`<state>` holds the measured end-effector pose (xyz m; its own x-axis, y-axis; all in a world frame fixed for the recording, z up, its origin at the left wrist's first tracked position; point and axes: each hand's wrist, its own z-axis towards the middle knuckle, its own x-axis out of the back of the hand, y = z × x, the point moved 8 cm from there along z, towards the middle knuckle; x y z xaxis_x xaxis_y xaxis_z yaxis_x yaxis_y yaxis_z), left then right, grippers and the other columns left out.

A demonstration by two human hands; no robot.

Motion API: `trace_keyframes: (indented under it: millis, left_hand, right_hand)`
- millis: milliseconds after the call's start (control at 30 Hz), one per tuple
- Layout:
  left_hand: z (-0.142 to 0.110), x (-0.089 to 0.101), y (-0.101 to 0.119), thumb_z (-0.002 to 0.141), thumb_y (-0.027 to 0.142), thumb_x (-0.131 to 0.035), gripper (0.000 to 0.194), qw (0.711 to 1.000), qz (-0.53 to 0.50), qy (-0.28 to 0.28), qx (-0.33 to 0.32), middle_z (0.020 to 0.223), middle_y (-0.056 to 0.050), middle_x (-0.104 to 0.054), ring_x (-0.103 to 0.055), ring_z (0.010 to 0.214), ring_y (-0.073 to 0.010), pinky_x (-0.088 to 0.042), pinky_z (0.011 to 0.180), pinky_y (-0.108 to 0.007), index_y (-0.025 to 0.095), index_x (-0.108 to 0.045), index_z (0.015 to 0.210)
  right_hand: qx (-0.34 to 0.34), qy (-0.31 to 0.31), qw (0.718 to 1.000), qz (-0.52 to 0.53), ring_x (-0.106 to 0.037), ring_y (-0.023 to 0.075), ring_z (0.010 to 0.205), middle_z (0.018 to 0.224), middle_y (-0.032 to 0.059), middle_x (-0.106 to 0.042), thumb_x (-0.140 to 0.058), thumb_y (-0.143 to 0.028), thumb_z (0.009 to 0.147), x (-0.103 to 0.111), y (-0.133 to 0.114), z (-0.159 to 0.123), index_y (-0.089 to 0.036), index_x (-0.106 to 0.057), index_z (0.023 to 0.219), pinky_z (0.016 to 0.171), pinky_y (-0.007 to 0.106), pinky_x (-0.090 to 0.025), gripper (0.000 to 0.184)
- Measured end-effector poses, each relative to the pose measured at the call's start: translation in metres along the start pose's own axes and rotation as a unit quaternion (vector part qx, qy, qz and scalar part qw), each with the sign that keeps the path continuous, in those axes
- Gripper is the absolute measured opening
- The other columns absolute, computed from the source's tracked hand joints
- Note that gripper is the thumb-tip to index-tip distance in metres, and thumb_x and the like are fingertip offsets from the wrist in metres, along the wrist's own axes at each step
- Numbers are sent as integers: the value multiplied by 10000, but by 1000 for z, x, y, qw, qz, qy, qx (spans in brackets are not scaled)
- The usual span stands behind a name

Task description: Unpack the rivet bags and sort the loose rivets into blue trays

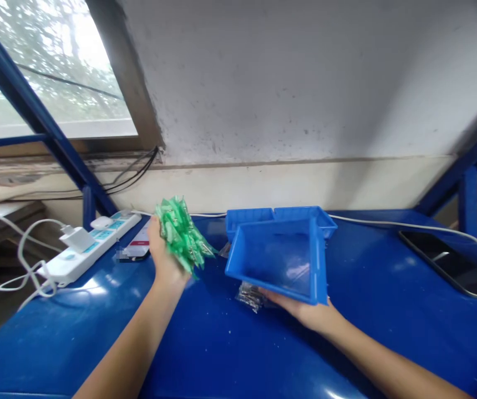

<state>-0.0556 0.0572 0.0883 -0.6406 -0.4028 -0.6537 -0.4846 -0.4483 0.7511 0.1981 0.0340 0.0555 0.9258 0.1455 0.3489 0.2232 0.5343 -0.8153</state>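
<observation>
My left hand (166, 257) is closed round a bunch of green plastic packets (182, 235), raised over the left part of the table. My right hand (305, 311) grips a blue plastic bin (274, 257) from below, tilted so that its bare inside faces me. Most of the right fingers are hidden under the bin. Just below the bin's near edge lie some clear plastic packets (250, 296) with dark contents too small to make out. Behind the held bin stand two more blue bins, a left one (249, 218) and a right one (300, 212).
A white power strip (92, 249) with a plugged-in white charger (77, 238) and loose cables lies at the left table edge. Near it is a phone-like object (138, 244). A black phone (450, 263) lies at the right. Blue frame posts and a wall bound the blue table (205, 354).
</observation>
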Motion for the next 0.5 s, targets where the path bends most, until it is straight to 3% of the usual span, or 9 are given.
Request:
trace_keyframes:
  millis: [167, 300, 400, 500]
  left_hand:
    - [8, 10, -26, 661, 525, -649, 367, 995, 27, -37, 91, 508, 64, -494, -463, 394, -90, -378, 388, -203, 180, -526, 696]
    - [-10, -4, -48, 702, 525, -642, 405, 977, 154, -90, 121, 654, -21, -628, -573, 515, -141, -442, 476, -239, 148, -629, 847]
    - [-25, -41, -50, 740, 501, -630, 345, 925, 309, -215, 39, 674, -44, -637, -575, 572, -155, -430, 527, -250, 160, -657, 780]
    - [-37, -86, -46, 705, 485, -668, 300, 831, 436, -328, -105, 583, -29, -583, -532, 545, -165, -383, 528, -262, 188, -641, 673]
  right_hand:
    - [-35, 178, 983, -11, -644, 298, 897, 894, 80, -694, -743, -380, 640, 54, 10, 13, -185, -649, 953, 872, 508, -521, 381]
    - [-11, 282, 959, 1, -626, 282, 958, 908, 53, -693, -759, -364, 624, 84, 20, 20, -176, -639, 960, 947, 500, -462, 403]
    - [1, 338, 941, -4, -630, 277, 931, 893, 58, -692, -778, -353, 596, 100, 25, 23, -166, -642, 904, 946, 504, -450, 385]
    - [12, 368, 930, -9, -633, 276, 898, 884, 68, -684, -774, -354, 597, 114, 27, 23, -157, -641, 846, 924, 507, -457, 345]
